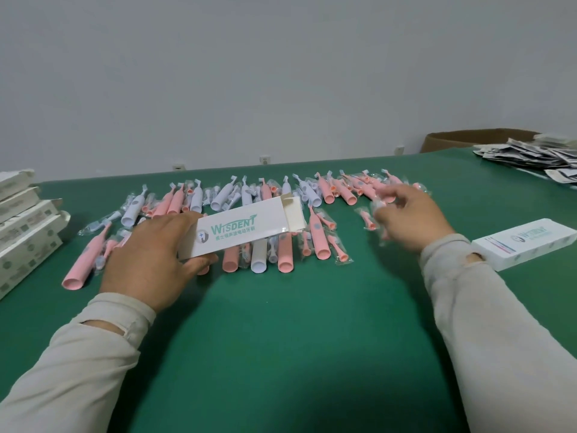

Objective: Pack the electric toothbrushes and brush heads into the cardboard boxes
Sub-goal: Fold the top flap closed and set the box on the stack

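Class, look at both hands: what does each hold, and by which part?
The left hand grips the open white box at its closed end. The right hand is blurred; its hold cannot be told.

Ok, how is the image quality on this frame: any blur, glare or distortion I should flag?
Head view: the right hand is motion-blurred, its fingers smeared over wrapped brush heads; the left hand and the box it holds are sharp, with slight sheen on the print; wide-angle bowing curves the table edge; soft shadows lie under both arms on the green mat.

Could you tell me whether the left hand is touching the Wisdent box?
Touching: the head view shows the left hand gripping the Wisdent box, thumb on top, fingers beneath.
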Demonstrator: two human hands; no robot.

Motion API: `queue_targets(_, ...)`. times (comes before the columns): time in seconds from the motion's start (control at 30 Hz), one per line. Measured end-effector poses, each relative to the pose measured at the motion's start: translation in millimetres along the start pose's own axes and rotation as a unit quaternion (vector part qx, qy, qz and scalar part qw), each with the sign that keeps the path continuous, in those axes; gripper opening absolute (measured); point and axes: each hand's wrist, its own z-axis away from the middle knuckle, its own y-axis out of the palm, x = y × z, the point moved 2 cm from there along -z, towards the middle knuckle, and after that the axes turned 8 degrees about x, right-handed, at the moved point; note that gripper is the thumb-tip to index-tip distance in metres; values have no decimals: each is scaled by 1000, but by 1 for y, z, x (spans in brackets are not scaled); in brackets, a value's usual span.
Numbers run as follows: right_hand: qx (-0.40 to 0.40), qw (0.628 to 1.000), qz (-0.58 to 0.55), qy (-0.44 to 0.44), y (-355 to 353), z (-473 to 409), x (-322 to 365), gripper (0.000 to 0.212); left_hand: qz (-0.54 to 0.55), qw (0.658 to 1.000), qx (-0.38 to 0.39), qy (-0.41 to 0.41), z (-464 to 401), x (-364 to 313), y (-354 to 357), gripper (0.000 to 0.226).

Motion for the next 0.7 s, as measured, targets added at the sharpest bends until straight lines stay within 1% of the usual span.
queue_targets(0.03, 17, 989, -136, -54, 7, 9, 12, 26, -2, 1000, 2, 1, 0, 0, 0, 59)
queue_targets(0.07, 49, 965, -241, -95, 17, 17, 23, 23, -5, 1000, 4, 2, 0, 0, 1, 58)
queue_targets(0.1, 81, 940, -306, -123, 28, 24, 33, 20, -8, 1000, 5, 4, 0, 0, 1, 58)
queue_targets(0.13, 101, 926, -334, -140, 38, 31, 40, 17, -11, 1000, 5, 4, 0, 0, 2, 58)
queue_targets(0.17, 105, 923, -338, -153, 47, 36, 45, 15, -13, 1000, 4, 4, 0, 0, 2, 59)
queue_targets(0.23, 76, 928, -326, -161, 58, 41, 49, 13, -17, 1000, 2, 1, 0, 1, 2, 60)
queue_targets(0.3, 40, 933, -321, -159, 62, 42, 47, 11, -15, 1000, 0, 2, 0, 1, 2, 59)
queue_targets(0.47, 3, 936, -318, -152, 69, 41, 42, 11, -8, 1000, 0, 7, 1, -2, 3, 61)
queue_targets(0.53, 7, 931, -338, -134, 69, 41, 42, 7, -7, 1000, 3, 7, 2, -3, 4, 63)
queue_targets(0.63, 56, 915, -387, -96, 73, 41, 40, 10, 7, 1000, 8, 10, 1, -3, 6, 64)
queue_targets(0.67, 61, 922, -372, -91, 75, 41, 39, 12, 10, 1000, 10, 12, 1, -3, 6, 64)
queue_targets(0.7, 45, 941, -321, -96, 77, 41, 37, 14, 11, 1000, 12, 15, 1, -3, 6, 64)
